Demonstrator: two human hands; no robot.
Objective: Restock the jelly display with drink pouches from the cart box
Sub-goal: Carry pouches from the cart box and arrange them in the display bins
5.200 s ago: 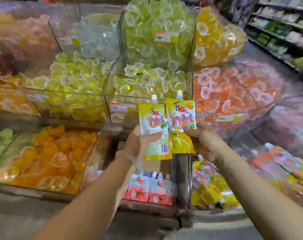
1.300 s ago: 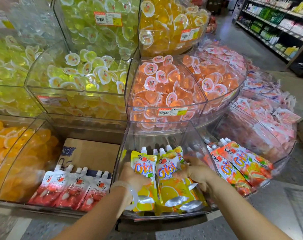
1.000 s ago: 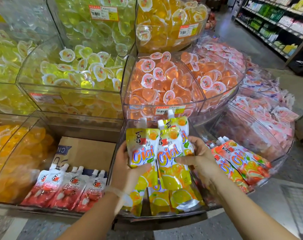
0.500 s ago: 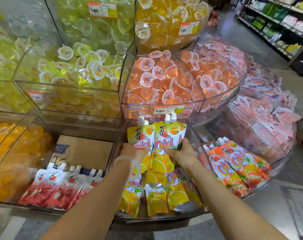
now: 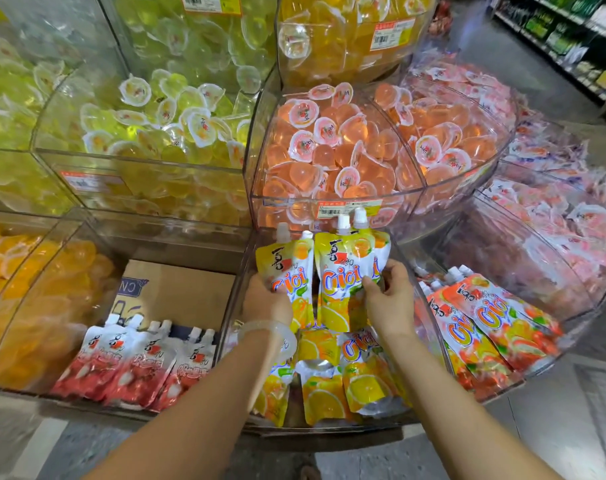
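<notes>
My left grip (image 5: 267, 303) pinches one lemon pouch (image 5: 287, 271) by its lower edge, thumb on the printed face, and my right grip (image 5: 388, 299) curls round the side of two or three more pouches (image 5: 346, 271), thumb across the front; how many lie behind the front one I cannot tell. Both bundles stand upright, caps up, side by side and touching, at the back of the clear middle bin (image 5: 241, 285), just under the peach jelly tub (image 5: 329, 199). In front of my wrists a row of lemon pouches (image 5: 336, 379) already lies flat on the bin floor, overlapping like tiles. I judge the step in hand to be seating this back row. To do it well I should lower both bundles together until their bases rest on the bin floor, lean the caps against the rear wall, keep the printed faces forward and the edges level, and let go only once they stand without sliding onto the front row. The risk is that the slick, soft pouches slump or fan apart when I release, so I should ease my thumbs off one at a time. To the left, the red pouches (image 5: 135, 368) lie in front of a cardboard box (image 5: 177, 292); to the right, the orange pouches (image 5: 485, 327) fill their own bin. The cart box is not in view.
</notes>
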